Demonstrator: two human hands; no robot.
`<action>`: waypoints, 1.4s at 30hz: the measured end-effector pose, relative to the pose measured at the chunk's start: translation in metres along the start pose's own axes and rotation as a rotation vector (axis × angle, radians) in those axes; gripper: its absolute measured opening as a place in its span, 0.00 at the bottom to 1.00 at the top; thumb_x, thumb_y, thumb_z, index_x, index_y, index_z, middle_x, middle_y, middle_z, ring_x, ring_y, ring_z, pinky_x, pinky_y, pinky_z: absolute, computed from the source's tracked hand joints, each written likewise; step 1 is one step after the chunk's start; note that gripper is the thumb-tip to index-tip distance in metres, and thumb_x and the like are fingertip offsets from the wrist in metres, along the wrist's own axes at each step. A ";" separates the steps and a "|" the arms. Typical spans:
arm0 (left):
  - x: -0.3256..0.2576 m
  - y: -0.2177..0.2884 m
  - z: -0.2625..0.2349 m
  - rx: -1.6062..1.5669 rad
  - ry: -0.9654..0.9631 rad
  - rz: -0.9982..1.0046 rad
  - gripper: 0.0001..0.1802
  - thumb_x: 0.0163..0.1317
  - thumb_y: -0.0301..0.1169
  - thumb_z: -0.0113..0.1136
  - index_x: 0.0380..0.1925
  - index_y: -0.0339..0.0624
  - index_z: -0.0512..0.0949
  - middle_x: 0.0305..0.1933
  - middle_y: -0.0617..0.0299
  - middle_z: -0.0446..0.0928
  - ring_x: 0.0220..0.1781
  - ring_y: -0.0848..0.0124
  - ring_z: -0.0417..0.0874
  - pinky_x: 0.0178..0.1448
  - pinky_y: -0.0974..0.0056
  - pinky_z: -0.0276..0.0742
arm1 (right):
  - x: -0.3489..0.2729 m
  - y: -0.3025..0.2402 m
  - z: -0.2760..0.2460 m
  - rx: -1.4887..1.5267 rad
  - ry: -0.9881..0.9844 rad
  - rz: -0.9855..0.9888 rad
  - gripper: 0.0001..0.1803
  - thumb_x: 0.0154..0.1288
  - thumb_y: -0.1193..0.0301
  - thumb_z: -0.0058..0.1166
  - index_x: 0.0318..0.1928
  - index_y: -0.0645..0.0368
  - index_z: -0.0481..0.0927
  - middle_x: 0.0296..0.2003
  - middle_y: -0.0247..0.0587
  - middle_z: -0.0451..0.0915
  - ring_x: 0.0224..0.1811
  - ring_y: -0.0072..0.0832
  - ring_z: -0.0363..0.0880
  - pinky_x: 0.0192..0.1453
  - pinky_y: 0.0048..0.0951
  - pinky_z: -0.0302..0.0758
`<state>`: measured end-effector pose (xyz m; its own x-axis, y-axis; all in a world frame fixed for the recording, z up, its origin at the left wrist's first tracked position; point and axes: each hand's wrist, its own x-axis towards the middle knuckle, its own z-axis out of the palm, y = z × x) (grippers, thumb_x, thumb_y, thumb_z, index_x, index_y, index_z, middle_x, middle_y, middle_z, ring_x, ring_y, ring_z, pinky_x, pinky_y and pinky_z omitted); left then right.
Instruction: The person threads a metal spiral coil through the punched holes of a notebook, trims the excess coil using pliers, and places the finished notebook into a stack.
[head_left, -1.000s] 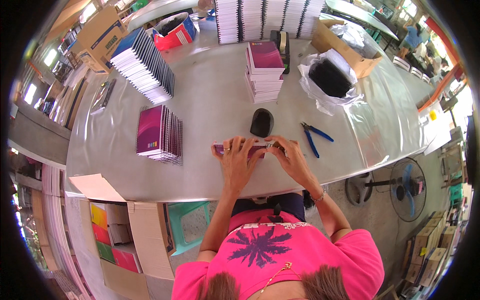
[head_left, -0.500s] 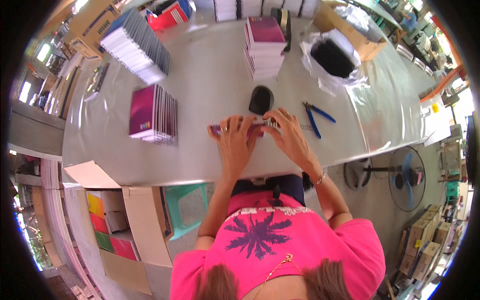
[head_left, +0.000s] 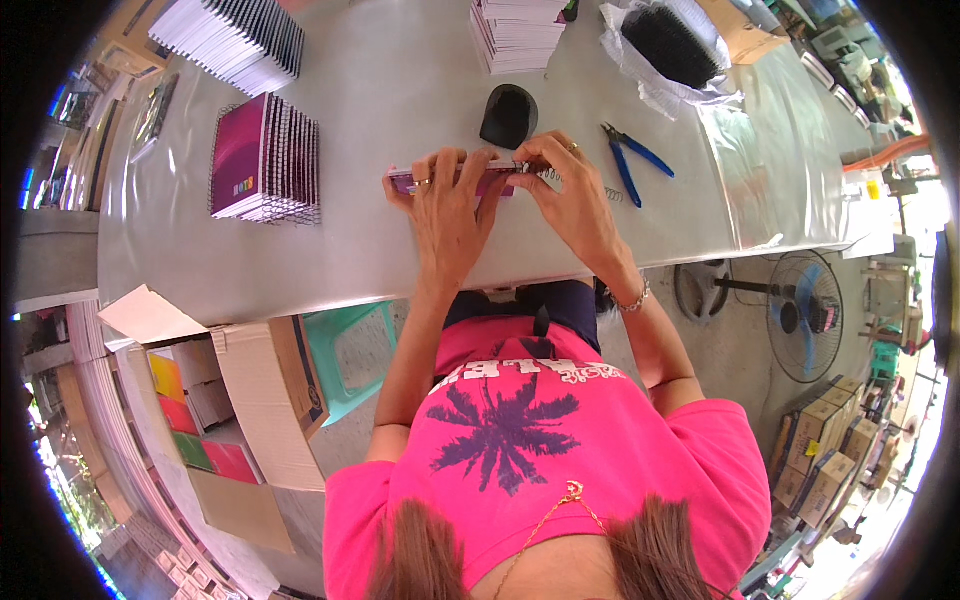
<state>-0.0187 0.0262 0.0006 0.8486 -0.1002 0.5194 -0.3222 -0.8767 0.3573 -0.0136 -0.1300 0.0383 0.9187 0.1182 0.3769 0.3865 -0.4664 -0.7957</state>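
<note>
My left hand (head_left: 447,205) is closed around a small purple notebook (head_left: 401,180), keeping it on edge on the table with its spine side up. At the notebook's right end my right hand (head_left: 575,205) pinches a thin wire spiral coil (head_left: 613,194), and the coil's loose end sticks out to the right past the fingers. The fingers hide much of the notebook and where the coil enters it. Just beyond the hands is a black rounded holder (head_left: 508,115). Blue-handled cutting pliers (head_left: 637,165) lie to the right, near the coil's end.
Spiral-bound purple notebooks (head_left: 262,160) stand stacked at left, with another coil-bound stack (head_left: 232,42) behind. Unbound stacked pages (head_left: 515,35) are at the far middle. Black coils sit in white wrapping (head_left: 670,48) at far right. An open carton (head_left: 265,400) and a fan (head_left: 805,315) are below.
My view has shifted, so the table and its things appear higher in the picture. Both hands remain on the notebook, and more of the coil shows beside the right fingers.
</note>
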 end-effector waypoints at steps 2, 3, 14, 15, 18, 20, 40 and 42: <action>0.000 0.000 0.001 0.012 0.000 -0.002 0.18 0.56 0.38 0.68 0.48 0.62 0.78 0.45 0.72 0.71 0.54 0.66 0.70 0.62 0.34 0.50 | 0.000 0.005 0.000 -0.065 -0.004 -0.051 0.11 0.58 0.77 0.63 0.42 0.64 0.80 0.40 0.48 0.78 0.40 0.46 0.78 0.46 0.38 0.75; -0.001 0.000 0.001 0.019 0.001 -0.002 0.18 0.56 0.38 0.68 0.48 0.62 0.77 0.45 0.72 0.71 0.54 0.67 0.70 0.62 0.34 0.50 | 0.000 0.006 0.000 -0.076 -0.009 -0.055 0.11 0.58 0.77 0.63 0.42 0.64 0.80 0.40 0.48 0.78 0.40 0.46 0.78 0.46 0.38 0.75; 0.001 -0.001 -0.001 0.025 -0.009 0.012 0.16 0.58 0.40 0.66 0.47 0.63 0.78 0.44 0.72 0.71 0.54 0.67 0.69 0.62 0.38 0.50 | 0.005 -0.005 -0.004 -0.023 -0.066 -0.004 0.14 0.58 0.79 0.62 0.46 0.61 0.81 0.36 0.46 0.78 0.36 0.45 0.79 0.42 0.38 0.75; 0.001 -0.001 -0.002 0.020 -0.007 0.013 0.16 0.58 0.40 0.66 0.47 0.63 0.78 0.44 0.72 0.71 0.54 0.67 0.69 0.62 0.38 0.50 | 0.004 -0.004 -0.004 -0.037 -0.066 -0.037 0.14 0.58 0.79 0.62 0.46 0.61 0.81 0.36 0.46 0.78 0.36 0.45 0.79 0.42 0.38 0.75; 0.001 -0.001 0.000 -0.014 -0.003 0.009 0.16 0.58 0.40 0.66 0.47 0.63 0.78 0.44 0.72 0.71 0.54 0.67 0.69 0.62 0.38 0.50 | 0.005 0.002 -0.005 -0.070 -0.084 -0.102 0.13 0.58 0.78 0.62 0.45 0.61 0.82 0.36 0.47 0.79 0.36 0.45 0.79 0.41 0.37 0.76; 0.001 -0.002 0.001 -0.020 -0.007 0.009 0.16 0.58 0.40 0.66 0.46 0.62 0.78 0.44 0.72 0.71 0.53 0.67 0.69 0.62 0.38 0.49 | 0.007 0.003 -0.008 -0.081 -0.121 -0.101 0.13 0.59 0.78 0.62 0.45 0.61 0.82 0.36 0.47 0.79 0.36 0.45 0.79 0.41 0.37 0.76; -0.003 -0.012 -0.010 -0.316 0.209 -0.225 0.36 0.42 0.35 0.80 0.52 0.45 0.71 0.54 0.50 0.65 0.58 0.55 0.68 0.64 0.51 0.61 | 0.008 0.002 -0.013 -0.035 -0.200 -0.050 0.10 0.59 0.75 0.64 0.42 0.62 0.84 0.34 0.44 0.81 0.34 0.40 0.80 0.40 0.34 0.77; -0.005 -0.028 -0.006 -0.515 0.122 -0.194 0.38 0.42 0.34 0.81 0.51 0.41 0.68 0.52 0.51 0.65 0.57 0.54 0.67 0.62 0.53 0.64 | 0.009 0.005 -0.012 0.076 -0.290 0.013 0.11 0.59 0.73 0.65 0.43 0.61 0.84 0.36 0.44 0.81 0.36 0.39 0.81 0.44 0.34 0.77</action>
<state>-0.0164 0.0539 -0.0070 0.8679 0.1216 0.4817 -0.3547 -0.5273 0.7721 -0.0043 -0.1419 0.0439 0.9044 0.3630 0.2242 0.3697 -0.4041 -0.8367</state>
